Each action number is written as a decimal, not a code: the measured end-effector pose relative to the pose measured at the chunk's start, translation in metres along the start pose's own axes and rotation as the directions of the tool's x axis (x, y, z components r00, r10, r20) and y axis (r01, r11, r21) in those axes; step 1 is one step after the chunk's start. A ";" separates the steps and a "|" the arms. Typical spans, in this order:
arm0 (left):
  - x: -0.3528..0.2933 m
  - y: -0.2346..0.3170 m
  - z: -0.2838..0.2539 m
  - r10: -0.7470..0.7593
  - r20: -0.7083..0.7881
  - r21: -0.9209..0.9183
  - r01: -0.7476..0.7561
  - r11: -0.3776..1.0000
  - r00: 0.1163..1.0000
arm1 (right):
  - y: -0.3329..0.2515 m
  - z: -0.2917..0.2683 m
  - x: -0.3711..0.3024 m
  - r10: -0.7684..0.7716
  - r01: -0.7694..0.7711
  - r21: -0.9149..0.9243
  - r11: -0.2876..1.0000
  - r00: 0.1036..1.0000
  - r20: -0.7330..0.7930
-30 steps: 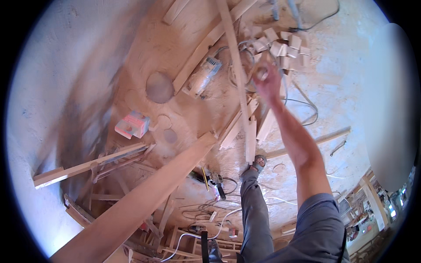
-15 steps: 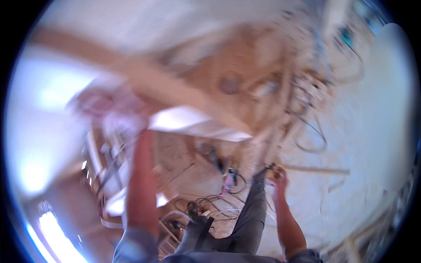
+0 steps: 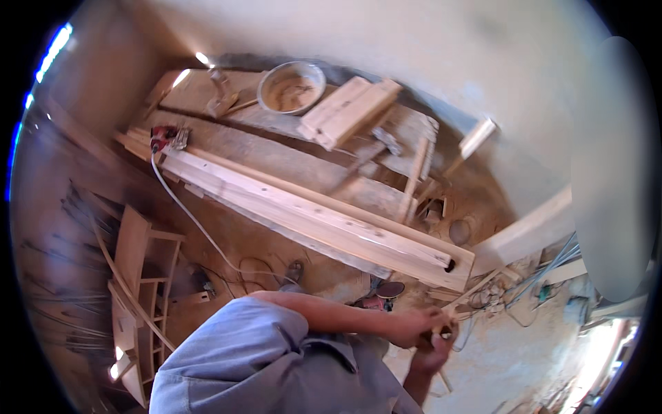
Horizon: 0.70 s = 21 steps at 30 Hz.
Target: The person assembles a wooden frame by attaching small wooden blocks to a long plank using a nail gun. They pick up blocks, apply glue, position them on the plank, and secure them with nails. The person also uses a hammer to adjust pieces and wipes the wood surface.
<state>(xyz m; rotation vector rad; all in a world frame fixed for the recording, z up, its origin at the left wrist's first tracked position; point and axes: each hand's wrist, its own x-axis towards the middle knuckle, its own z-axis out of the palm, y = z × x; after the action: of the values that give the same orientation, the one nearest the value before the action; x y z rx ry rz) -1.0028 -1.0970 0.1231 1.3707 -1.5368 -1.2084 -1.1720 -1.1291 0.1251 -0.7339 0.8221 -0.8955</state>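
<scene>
One small object (image 3: 445, 335), long axis unclear

A small, pale object (image 3: 445, 335) is held between the left hand (image 3: 416, 327) and the right hand (image 3: 432, 353), partly covered by fingers; its full shape cannot be made out.

Far back, a basin (image 3: 293, 69) and stacked boards (image 3: 348, 114) sit on a bench (image 3: 262, 159), long beams (image 3: 310, 207) stretch across nearer with a red tool (image 3: 163, 138) at their left end, its white cord (image 3: 195, 222) trailing nearward, a wood frame (image 3: 131, 259) at left and thin rods (image 3: 552, 265) at right.
</scene>
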 end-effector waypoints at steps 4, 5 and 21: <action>-0.157 -0.006 -0.129 -0.073 -0.145 0.008 0.075 0.997 0.987 | 0.077 0.158 -0.051 0.205 -0.225 0.114 0.968 0.965 0.164; -0.200 -0.018 -0.155 -0.151 -0.166 -0.006 0.152 0.988 0.975 | 0.093 0.179 -0.059 0.286 -0.294 0.050 0.954 0.949 0.135; -0.724 -0.091 -0.143 -0.743 -0.646 -0.291 -0.843 0.452 -0.176 | 0.419 0.556 0.074 0.605 0.682 -0.731 0.026 0.571 0.554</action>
<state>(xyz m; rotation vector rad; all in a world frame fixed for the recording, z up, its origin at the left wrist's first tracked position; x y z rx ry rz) -0.7263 -0.4064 0.1212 0.6825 0.5455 -0.1163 -0.5168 -0.9001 0.0307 -2.3839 0.3413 0.4347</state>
